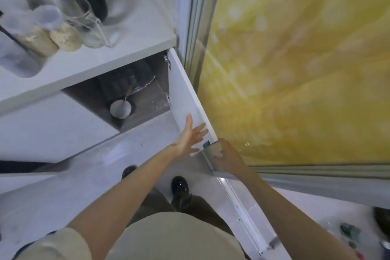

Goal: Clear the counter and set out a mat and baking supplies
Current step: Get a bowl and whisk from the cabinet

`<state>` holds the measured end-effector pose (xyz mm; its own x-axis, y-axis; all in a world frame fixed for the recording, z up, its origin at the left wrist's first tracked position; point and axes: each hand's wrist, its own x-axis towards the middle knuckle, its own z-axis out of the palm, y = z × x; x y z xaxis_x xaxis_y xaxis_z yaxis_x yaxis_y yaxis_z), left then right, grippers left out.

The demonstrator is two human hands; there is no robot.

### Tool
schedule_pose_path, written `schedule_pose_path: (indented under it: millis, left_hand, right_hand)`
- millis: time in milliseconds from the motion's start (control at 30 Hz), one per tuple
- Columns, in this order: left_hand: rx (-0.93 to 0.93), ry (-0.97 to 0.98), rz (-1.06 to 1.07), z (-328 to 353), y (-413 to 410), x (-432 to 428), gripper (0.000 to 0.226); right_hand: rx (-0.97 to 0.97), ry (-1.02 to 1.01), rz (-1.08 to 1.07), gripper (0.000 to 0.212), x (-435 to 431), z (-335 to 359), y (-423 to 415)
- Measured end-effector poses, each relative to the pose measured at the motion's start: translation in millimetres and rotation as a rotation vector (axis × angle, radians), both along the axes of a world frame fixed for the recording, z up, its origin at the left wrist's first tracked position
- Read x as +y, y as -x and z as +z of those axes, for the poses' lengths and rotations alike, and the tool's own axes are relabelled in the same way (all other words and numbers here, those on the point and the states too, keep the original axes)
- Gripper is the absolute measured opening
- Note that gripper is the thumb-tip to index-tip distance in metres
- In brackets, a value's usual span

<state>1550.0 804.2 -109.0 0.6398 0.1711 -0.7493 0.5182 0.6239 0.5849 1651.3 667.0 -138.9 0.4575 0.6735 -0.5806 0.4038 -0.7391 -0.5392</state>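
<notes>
Step in hand, as judged: working the low cabinet (137, 91) door (185, 95), either to fetch supplies or to stow something. Which way the door is going cannot be told.

Hands:
- Your left hand (190, 137) has straight, spread fingers, palm toward the door's inner face. It looks to be resting there, but contact is not certain.
- Your right hand (226, 158) has its fingers curled over the door's outer edge, just beside the left hand, at the door's free end.

How to do it well:
- Let the right hand steer from the edge and use the left only to steady the panel.
- Keep the left fingertips off the far hinge side.
- The yellow panel (295, 69) sits close behind the right hand, so watch your knuckles if the door swings wider.
- Get the door fully clear before reaching in.

Task items:
- Inside the cabinet, ahead and to the left of the left hand, sits a small white bowl (120, 108) with a thin stick leaning in it. Dark items behind it are too dim to name.
- The counter (126, 48) lies farther ahead, above the cabinet.
- On the counter, well to the left of both hands, stand two clear jars (52, 38) of pale, oat-like grain with frosted lids. A glass cup (92, 25) is beside them.
- Everything there is blurred.
- No mat is in view.
</notes>
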Motion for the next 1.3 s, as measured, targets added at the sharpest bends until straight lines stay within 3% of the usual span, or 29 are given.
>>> schedule_pose_path:
  millis: [300, 433, 567, 667, 867, 1067, 1300]
  left_hand:
    - [0.002, 0.033, -0.005, 11, -51, 3, 0.087]
    - [-0.018, -0.033, -0.02, 15, -56, 9, 0.078]
    - [-0.017, -0.083, 0.015, 18, -47, 19, 0.062]
    - [0.021, -0.134, 0.102, 16, -27, 34, 0.042]
    - [0.119, -0.161, 0.381, 15, 44, 72, 0.028]
    - [0.175, -0.128, 0.627, 8, 126, 119, 0.032]
    - [0.197, -0.105, 0.75, -27, 203, 165, 0.028]
  right_hand:
    - [0.138, -0.155, -0.329, 0.052, -6, 19, -26]
    - [0.181, -0.136, -0.35, 0.051, -5, 24, -32]
    - [-0.011, -0.138, -0.375, 0.048, -2, 26, -25]
    - [-0.113, -0.25, -0.359, 0.04, 6, 32, -19]
    - [-0.014, -0.355, -0.149, 0.033, 60, 43, -2]
    - [0.116, -0.204, 0.072, 0.025, 141, 20, 35]
    - [0.411, 0.146, 0.037, 0.025, 237, -27, 89]
